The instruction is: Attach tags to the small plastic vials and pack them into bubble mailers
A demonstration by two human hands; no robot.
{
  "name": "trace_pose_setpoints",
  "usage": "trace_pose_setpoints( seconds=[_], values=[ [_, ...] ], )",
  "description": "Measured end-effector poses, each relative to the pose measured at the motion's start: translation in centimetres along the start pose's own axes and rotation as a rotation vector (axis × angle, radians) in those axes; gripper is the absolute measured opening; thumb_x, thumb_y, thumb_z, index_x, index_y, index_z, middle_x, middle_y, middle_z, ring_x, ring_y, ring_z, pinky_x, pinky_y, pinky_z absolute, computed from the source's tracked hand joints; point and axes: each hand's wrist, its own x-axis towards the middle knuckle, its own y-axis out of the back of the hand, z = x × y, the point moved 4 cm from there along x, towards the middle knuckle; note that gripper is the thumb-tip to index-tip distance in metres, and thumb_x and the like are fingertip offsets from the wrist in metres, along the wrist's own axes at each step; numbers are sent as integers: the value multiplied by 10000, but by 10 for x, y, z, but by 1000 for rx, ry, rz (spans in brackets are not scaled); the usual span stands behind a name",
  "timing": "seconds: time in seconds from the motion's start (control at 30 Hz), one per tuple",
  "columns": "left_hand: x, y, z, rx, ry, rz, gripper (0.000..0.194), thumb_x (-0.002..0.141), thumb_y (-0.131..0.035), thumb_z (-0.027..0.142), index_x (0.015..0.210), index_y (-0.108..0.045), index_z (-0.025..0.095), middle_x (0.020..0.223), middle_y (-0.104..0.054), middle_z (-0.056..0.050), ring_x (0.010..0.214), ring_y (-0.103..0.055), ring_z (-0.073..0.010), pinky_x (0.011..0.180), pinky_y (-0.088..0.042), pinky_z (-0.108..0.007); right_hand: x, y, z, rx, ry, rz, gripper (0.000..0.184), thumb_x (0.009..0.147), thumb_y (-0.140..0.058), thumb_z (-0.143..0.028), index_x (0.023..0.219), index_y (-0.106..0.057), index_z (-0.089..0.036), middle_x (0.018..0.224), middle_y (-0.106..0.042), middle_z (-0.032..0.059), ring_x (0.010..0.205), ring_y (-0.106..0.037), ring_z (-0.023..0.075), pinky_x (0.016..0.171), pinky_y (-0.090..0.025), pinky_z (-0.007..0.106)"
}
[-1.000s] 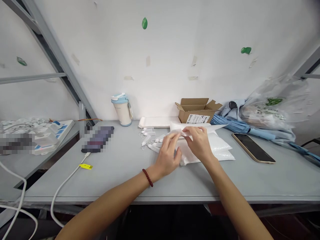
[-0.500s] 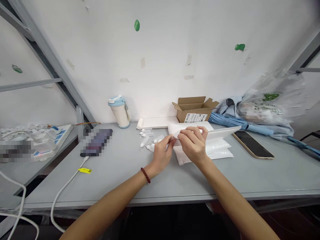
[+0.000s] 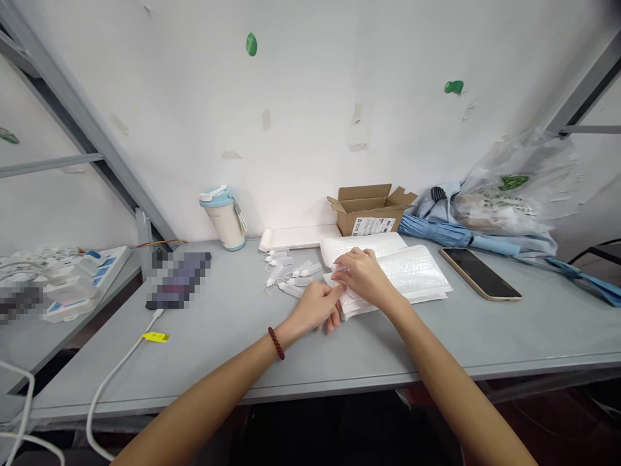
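Observation:
White bubble-wrap bags [image 3: 412,272] lie overlapping on the grey table. My left hand [image 3: 320,305] pinches the left end of a bag, thumb on top and fingers low by its edge. From above, my right hand [image 3: 363,277] rests on the same end with its fingers curled over it; part of the bag is hidden beneath. Just left of them lie several small translucent white pieces with thin white loops [image 3: 291,272]; I cannot make out what they are. A further white wrap piece [image 3: 361,243] lies behind my right hand.
An open cardboard box [image 3: 371,208] and a white flat tray [image 3: 301,237] stand along the wall. Left is a tumbler [image 3: 224,220] and a phone on a cable [image 3: 179,281]. Right are another phone [image 3: 480,273], a blue folded umbrella [image 3: 436,230] and a plastic bag [image 3: 514,194].
The raised flap of the bubble-wrap bag has come down flat onto the others. Both hands have moved lower, toward the table, still at the bag's left end. The view has shifted slightly.

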Motion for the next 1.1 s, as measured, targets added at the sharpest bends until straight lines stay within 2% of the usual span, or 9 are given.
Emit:
trace_pose_setpoints(
  seconds=[0.17, 0.3, 0.4, 0.57, 0.77, 0.87, 0.93, 1.0, 1.1],
  values=[
    [1, 1, -9, 42, 161, -101, 613, 791, -391, 674, 538, -534, 134, 474, -617, -73, 307, -518, -122, 272, -251, -197, 0, -3, -3, -8, -1, -50, 22, 820, -604, -213, 823, -607, -191, 823, -688, 34, 862, -580, 196, 730, -328, 318],
    [1, 1, -11, 55, 215, -131, 641, 703, -451, 747, 589, -556, 125, 494, -625, -69, 317, -521, -119, 280, -267, -195, 1, 0, -2, 2, -36, 29, 33, 829, -595, -224, 837, -613, -198, 815, -682, 38, 854, -587, 201, 736, -345, 325],
    [2, -1, -8, -69, 161, -97, 566, 699, -517, 701, 594, -516, 144, 489, -597, -31, 348, -538, -122, 299, -315, -205, 2, 3, 3, 41, -71, 134, 47, 833, -581, -225, 860, -608, -197, 849, -678, 52, 841, -583, 212, 743, -364, 342],
    [4, -3, -6, -159, 114, -53, 469, 726, -563, 610, 597, -478, 167, 455, -547, 15, 326, -506, -106, 300, -309, -202, 4, 6, 13, 246, -73, 275, 97, 838, -530, -187, 916, -588, -195, 923, -655, 78, 901, -581, 223, 765, -430, 352],
    [3, -1, -5, -96, 145, -34, 445, 763, -544, 562, 574, -497, 162, 402, -501, 24, 285, -460, -98, 280, -260, -199, 5, 3, 15, 362, -51, 212, 121, 853, -465, -153, 883, -578, -185, 874, -624, 64, 820, -585, 183, 724, -465, 313],
    [4, 2, -3, -41, 50, 79, 388, 775, -558, 499, 581, -468, 175, 389, -469, 49, 257, -422, -84, 270, -230, -190, 5, 1, 12, 346, -35, 179, 143, 866, -437, -137, 859, -574, -175, 848, -613, 62, 787, -573, 170, 702, -459, 294],
    [6, 2, -3, -70, -2, 97, 344, 777, -568, 458, 605, -454, 182, 421, -491, 52, 262, -430, -85, 273, -249, -190, 5, 1, 11, 353, -27, 188, 165, 875, -416, -132, 846, -573, -174, 832, -607, 59, 765, -568, 162, 689, -459, 286],
    [9, 1, -3, -139, -18, 53, 321, 778, -569, 440, 626, -454, 182, 451, -511, 48, 276, -441, -86, 279, -265, -190, 5, 4, 11, 370, -18, 234, 178, 880, -404, -130, 838, -571, -176, 817, -605, 54, 748, -566, 157, 679, -461, 281],
    [16, 6, 5, -235, -81, 39, 314, 776, -582, 412, 618, -447, 177, 456, -492, 57, 295, -422, -64, 311, -280, -179, 3, 13, 12, 336, 12, 407, 160, 880, -417, -142, 866, -573, -175, 858, -619, 69, 810, -575, 174, 730, -468, 303]
  ],
)
